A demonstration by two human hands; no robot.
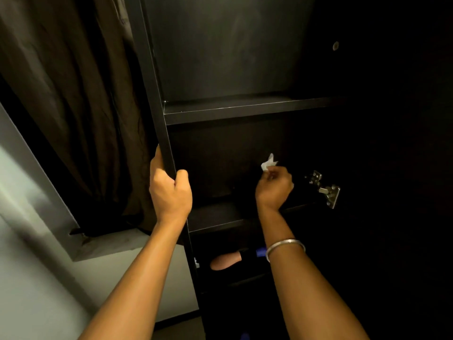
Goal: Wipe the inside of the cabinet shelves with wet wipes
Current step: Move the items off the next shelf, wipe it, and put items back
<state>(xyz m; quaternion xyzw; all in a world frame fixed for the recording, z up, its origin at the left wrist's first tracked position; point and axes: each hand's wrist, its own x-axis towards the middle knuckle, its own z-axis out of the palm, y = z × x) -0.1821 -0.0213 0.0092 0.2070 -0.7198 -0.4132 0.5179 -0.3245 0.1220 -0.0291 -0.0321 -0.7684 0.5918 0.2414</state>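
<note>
A tall black cabinet stands open in front of me, with an upper shelf (pixel 245 110) and a lower shelf (pixel 215 218). My left hand (pixel 170 190) grips the front edge of the cabinet's left side panel (pixel 152 77). My right hand (pixel 274 186) is inside the compartment between the two shelves, fingers closed on a small crumpled white wet wipe (pixel 269 163) held against the dark back wall. A silver bangle (pixel 285 246) sits on my right forearm.
A metal door hinge (pixel 326 188) is fixed on the cabinet's right side, close to my right hand. A dark brown curtain (pixel 73 94) hangs left of the cabinet above a grey ledge (pixel 110 244). A pale rounded object (pixel 226 261) lies in the compartment below.
</note>
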